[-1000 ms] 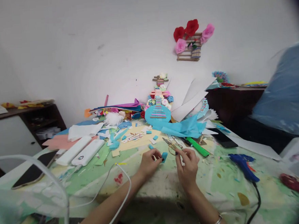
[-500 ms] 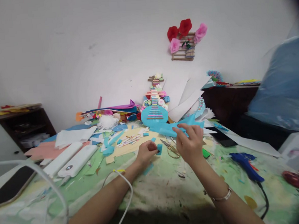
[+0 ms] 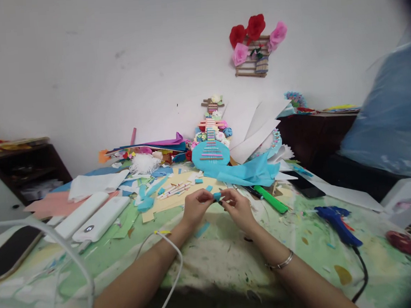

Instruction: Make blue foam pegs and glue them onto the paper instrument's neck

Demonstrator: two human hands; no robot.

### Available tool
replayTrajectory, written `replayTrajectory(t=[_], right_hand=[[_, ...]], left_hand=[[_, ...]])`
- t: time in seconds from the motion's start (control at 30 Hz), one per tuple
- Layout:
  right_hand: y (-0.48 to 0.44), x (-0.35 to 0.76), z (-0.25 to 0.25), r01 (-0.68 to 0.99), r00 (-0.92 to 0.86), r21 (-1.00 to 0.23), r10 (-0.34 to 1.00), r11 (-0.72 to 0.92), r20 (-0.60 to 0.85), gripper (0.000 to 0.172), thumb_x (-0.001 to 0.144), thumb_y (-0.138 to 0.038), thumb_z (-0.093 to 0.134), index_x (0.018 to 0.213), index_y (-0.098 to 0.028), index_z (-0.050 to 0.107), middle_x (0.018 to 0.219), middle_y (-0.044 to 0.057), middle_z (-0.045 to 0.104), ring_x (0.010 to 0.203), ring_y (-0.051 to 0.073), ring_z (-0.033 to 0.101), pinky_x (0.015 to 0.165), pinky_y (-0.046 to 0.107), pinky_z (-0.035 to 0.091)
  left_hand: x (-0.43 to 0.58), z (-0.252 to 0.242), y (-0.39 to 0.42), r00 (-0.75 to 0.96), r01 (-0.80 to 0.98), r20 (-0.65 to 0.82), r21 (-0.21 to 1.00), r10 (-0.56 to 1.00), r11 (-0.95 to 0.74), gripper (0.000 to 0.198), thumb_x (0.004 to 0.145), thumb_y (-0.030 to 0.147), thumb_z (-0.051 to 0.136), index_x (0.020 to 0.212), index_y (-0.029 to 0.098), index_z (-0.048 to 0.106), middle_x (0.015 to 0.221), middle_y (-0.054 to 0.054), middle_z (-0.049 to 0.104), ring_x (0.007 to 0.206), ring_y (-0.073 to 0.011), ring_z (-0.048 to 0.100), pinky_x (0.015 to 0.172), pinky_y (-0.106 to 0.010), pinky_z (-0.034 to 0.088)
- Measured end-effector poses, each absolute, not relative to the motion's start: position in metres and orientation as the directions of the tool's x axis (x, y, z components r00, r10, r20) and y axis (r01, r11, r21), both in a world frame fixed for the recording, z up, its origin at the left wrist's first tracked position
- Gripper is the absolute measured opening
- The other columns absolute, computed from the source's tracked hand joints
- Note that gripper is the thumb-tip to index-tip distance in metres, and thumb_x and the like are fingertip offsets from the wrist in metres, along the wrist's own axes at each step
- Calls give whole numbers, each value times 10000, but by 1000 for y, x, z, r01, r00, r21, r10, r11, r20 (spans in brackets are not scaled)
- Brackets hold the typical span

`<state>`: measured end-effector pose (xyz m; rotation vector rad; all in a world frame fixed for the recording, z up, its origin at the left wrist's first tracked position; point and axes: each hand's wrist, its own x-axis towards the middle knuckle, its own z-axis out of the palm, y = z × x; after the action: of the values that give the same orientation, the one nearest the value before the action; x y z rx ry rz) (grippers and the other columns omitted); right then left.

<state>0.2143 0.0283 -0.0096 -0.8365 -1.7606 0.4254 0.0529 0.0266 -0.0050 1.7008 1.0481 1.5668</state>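
Observation:
Between the fingertips of both hands is a small piece of blue paper [image 3: 217, 197], looking folded or rolled. My left hand [image 3: 197, 206] pinches its left end, and my right hand [image 3: 238, 210] grips the right end with thumb and forefinger. Just beyond them lie a strip of blue crepe paper [image 3: 249, 170] and a green marker [image 3: 271, 200]. Several thin paper sticks [image 3: 175, 190] rest on a yellow sheet to the left. Behind stands a blue lute-shaped paper craft [image 3: 210, 154] with coloured sticks across it. The scissors are mostly hidden behind my right hand.
A blue glue gun [image 3: 339, 224] with a black cord lies at the right, near a dark phone [image 3: 304, 184]. White power banks [image 3: 102, 218] are at the left. A white cable [image 3: 178, 268] crosses my left forearm. Paper scraps cover the table's far side.
My right hand has come down and left to meet my left hand at the blue paper, which looks smaller now. The green marker has come into fuller view.

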Motion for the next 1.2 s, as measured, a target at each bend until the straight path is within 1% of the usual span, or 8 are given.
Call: replayTrajectory(t=[0.17, 0.33, 0.43, 0.57, 0.73, 0.8, 0.97, 1.2], right_hand=[[24, 214, -3, 277, -141, -653, 702, 705, 698, 82, 789, -201, 558, 838, -191, 622, 774, 33, 677, 649, 147, 641, 552, 248, 543], [21, 219, 0, 341, -128, -580, 647, 740, 752, 94, 802, -192, 564, 840, -199, 650, 810, 30, 692, 675, 145, 623, 680, 278, 513], [20, 221, 1, 383, -145, -525, 611, 760, 778, 107, 817, -189, 554, 859, -200, 652, 825, 39, 690, 685, 148, 613, 693, 280, 491], [19, 221, 3, 411, -179, -476, 581, 777, 794, 105, 826, -181, 549, 869, -202, 642, 798, 36, 683, 680, 148, 611, 669, 268, 476], [18, 221, 5, 434, -209, -447, 569, 783, 795, 99, 826, -169, 551, 869, -199, 635, 775, 31, 682, 662, 145, 612, 615, 250, 460], [19, 221, 5, 441, -214, -438, 565, 784, 797, 102, 826, -165, 547, 870, -200, 632, 772, 29, 680, 660, 144, 612, 613, 248, 460], [20, 221, 3, 446, -232, -413, 548, 794, 804, 105, 811, -143, 556, 860, -201, 628, 777, 31, 679, 646, 143, 603, 616, 253, 463], [20, 221, 4, 443, -250, -397, 536, 804, 806, 112, 805, -128, 558, 855, -206, 620, 754, 20, 670, 657, 142, 608, 613, 244, 472]], left_hand=[[52, 2, 18, 52, 221, 626, 753, 778, -620, 148, 718, 284, 677, 618, 187, 626, 737, -45, 685, 737, -178, 644, 729, -309, 547], [50, 8, 11, 113, 362, 822, 489, 558, -794, 39, 769, 187, 640, 732, 176, 634, 842, -70, 702, 830, -176, 652, 767, -321, 557], [50, 12, 6, 113, 378, 846, 448, 521, -810, 7, 779, 169, 633, 783, 174, 628, 889, -78, 689, 868, -171, 646, 729, -293, 572], [50, 13, 4, 125, 386, 851, 431, 510, -815, 61, 793, 153, 613, 848, 176, 627, 922, -85, 675, 900, -172, 639, 651, -247, 575], [48, 8, 7, 226, 466, 875, 289, 429, -836, 117, 807, 141, 589, 902, 201, 621, 958, -69, 676, 942, -173, 626, 825, -333, 555], [48, 7, 7, 249, 480, 868, 276, 431, -833, 130, 807, 137, 584, 917, 201, 610, 982, -73, 669, 961, -178, 621, 828, -339, 554], [48, 4, 8, 262, 475, 823, 344, 503, -810, 185, 799, 125, 571, 970, 195, 584, 992, -82, 659, 987, -189, 614, 685, -268, 578], [47, 4, 8, 306, 496, 825, 288, 475, -819, 171, 795, 104, 562, 937, 195, 594, 1013, -82, 650, 984, -184, 611, 772, -315, 572]])
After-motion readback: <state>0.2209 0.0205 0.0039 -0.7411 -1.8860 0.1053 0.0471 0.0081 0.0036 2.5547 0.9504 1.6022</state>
